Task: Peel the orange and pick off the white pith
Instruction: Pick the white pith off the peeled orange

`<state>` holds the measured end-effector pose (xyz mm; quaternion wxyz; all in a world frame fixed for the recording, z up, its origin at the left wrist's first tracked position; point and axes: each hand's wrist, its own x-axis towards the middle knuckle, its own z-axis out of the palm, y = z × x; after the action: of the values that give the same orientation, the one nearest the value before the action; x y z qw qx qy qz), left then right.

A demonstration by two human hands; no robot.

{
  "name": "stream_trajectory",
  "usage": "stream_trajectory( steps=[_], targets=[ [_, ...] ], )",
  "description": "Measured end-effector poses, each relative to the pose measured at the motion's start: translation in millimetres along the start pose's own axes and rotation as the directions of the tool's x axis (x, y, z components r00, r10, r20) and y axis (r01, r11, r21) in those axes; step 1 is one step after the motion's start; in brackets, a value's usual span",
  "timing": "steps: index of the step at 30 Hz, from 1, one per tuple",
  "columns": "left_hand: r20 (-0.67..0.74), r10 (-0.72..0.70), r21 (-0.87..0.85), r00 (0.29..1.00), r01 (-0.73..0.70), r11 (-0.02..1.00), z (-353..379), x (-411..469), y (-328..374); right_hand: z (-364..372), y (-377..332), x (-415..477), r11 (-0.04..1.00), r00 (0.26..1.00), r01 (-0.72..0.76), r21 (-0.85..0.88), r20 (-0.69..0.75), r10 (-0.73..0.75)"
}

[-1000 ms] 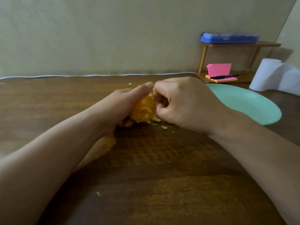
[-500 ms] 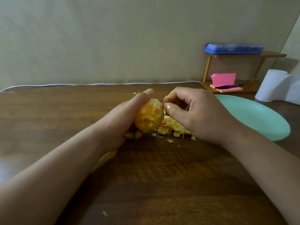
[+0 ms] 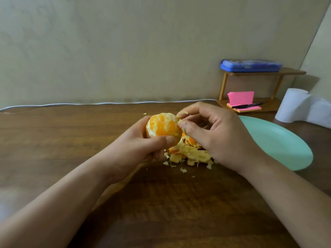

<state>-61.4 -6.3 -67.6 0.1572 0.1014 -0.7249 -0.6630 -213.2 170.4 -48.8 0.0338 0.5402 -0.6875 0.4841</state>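
Observation:
A peeled orange (image 3: 162, 126) with patches of white pith is held above the wooden table (image 3: 53, 136). My left hand (image 3: 141, 147) grips it from below and the left, thumb across its front. My right hand (image 3: 213, 133) is at the orange's right edge, thumb and forefinger pinching a small strip of pith still attached to the fruit. A heap of peel and pith scraps (image 3: 189, 154) lies on the table under and between the hands.
A mint-green plate (image 3: 279, 144) sits to the right of my right hand. Behind it stand a small wooden shelf (image 3: 250, 102) with pink sticky notes, a pen and a blue case, and a white paper roll (image 3: 293, 106). A white cable (image 3: 71, 104) runs along the wall.
The orange has been lifted and turned, showing more peeled flesh. My right hand has risen off the scrap heap and now pinches pith at the orange's right edge.

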Motion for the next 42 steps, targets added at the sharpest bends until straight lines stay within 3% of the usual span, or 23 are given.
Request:
stream_trajectory(
  steps=[15,21,24,27,42],
  targets=[
    [-0.144,0.099,0.270,0.985,-0.058,0.961,3.2,-3.0,-3.4,-1.2,7.5,4.3,0.997,0.990,-0.072,0.023,0.124,0.069],
    [-0.042,0.005,0.002,0.999,-0.004,1.000,2.1,-2.9,-3.8,-2.6,7.4,6.4,0.992,0.990,-0.092,0.083,0.117,0.082],
    [0.022,-0.032,-0.196,0.999,0.036,0.980,4.3,-1.1,-3.7,-2.4,6.0,6.1,0.981,0.988,-0.119,0.152,0.116,0.102],
    [0.050,-0.047,-0.290,0.998,0.060,0.955,4.2,-0.1,-3.8,-4.9,3.1,5.3,0.973,0.987,-0.127,0.192,0.126,0.104],
    [0.009,-0.071,-0.128,0.997,0.072,0.989,6.3,1.0,-3.6,-4.4,1.0,1.0,0.996,0.993,-0.037,-0.078,0.106,0.045]
  ],
)
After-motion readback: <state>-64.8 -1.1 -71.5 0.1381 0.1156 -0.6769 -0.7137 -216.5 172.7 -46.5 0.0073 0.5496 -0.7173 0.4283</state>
